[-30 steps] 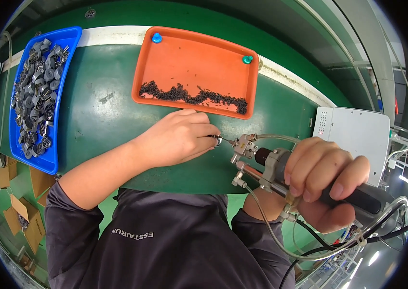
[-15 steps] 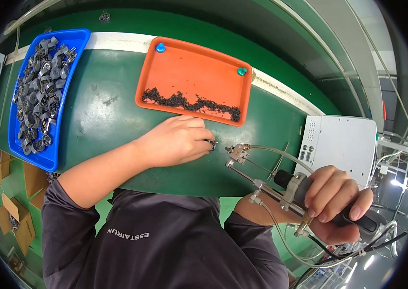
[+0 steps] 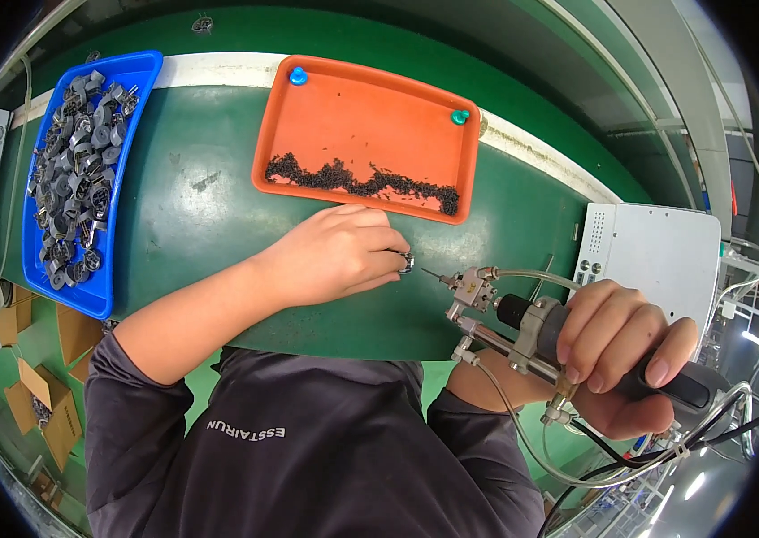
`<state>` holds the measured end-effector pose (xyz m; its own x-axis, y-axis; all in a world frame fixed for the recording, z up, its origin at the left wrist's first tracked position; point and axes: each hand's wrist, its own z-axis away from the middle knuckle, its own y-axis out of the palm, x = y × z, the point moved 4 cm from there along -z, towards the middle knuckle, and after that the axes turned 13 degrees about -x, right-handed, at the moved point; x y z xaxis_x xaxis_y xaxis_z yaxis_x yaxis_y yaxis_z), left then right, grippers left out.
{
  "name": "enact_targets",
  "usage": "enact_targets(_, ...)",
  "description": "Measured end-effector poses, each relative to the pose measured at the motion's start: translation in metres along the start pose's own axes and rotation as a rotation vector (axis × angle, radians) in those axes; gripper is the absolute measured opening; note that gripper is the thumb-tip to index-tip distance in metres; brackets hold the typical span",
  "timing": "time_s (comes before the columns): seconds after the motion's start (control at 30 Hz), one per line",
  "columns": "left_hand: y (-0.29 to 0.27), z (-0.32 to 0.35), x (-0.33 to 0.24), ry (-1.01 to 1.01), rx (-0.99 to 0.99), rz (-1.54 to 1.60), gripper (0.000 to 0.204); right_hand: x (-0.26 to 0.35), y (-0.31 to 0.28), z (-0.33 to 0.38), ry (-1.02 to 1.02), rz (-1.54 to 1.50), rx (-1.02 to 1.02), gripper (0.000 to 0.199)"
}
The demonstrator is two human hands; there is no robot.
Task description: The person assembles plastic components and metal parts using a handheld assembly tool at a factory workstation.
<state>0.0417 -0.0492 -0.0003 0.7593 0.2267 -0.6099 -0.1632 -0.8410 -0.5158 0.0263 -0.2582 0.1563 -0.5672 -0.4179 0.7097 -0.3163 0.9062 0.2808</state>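
While the left hand (image 3: 339,255) pinches a small metal part (image 3: 407,262) down on the green table (image 3: 191,206), the right hand (image 3: 617,354) grips a screwdriver tool (image 3: 523,327). Its long body points toward ten o'clock, tip aimed at the part, close but not touching. An orange tray (image 3: 370,134) sits at twelve o'clock.

1. Two hands: the left hand (image 3: 334,255) and the right hand (image 3: 621,350).
2. Two trays on the green table (image 3: 191,206): one orange tray (image 3: 370,117) and one blue tray (image 3: 133,152).
3. Two pins on the orange tray's far rim: one blue pin (image 3: 298,77), one teal pin (image 3: 459,117).
4. One powered screwdriver (image 3: 523,327) with hoses.
5. One small metal part (image 3: 407,262) at the left fingertips.
6. One white box (image 3: 653,255).
7. Small dark screws (image 3: 352,179) and grey parts (image 3: 74,170): too many to count.
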Motion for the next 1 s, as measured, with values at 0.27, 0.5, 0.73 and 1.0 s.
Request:
enact_targets(0.27,0.000,-0.010,-0.022,0.016,-0.128,0.111,0.019,-0.002,0.020,0.004,-0.051,-0.082,-0.046,0.034)
enact_targets(0.5,-0.015,-0.011,-0.013,0.071,-0.230,0.026,0.019,0.031,0.002,0.008,-0.168,-0.058,-0.150,0.033)
enact_targets(0.73,-0.041,-0.026,0.006,-0.064,-0.375,-0.330,0.019,0.022,-0.008,0.006,-0.102,0.177,-0.145,0.037)
enact_targets(1.0,-0.010,-0.010,-0.020,0.065,0.031,-0.028,0.021,0.026,-0.012,0.005,-0.066,0.150,-0.108,0.040)
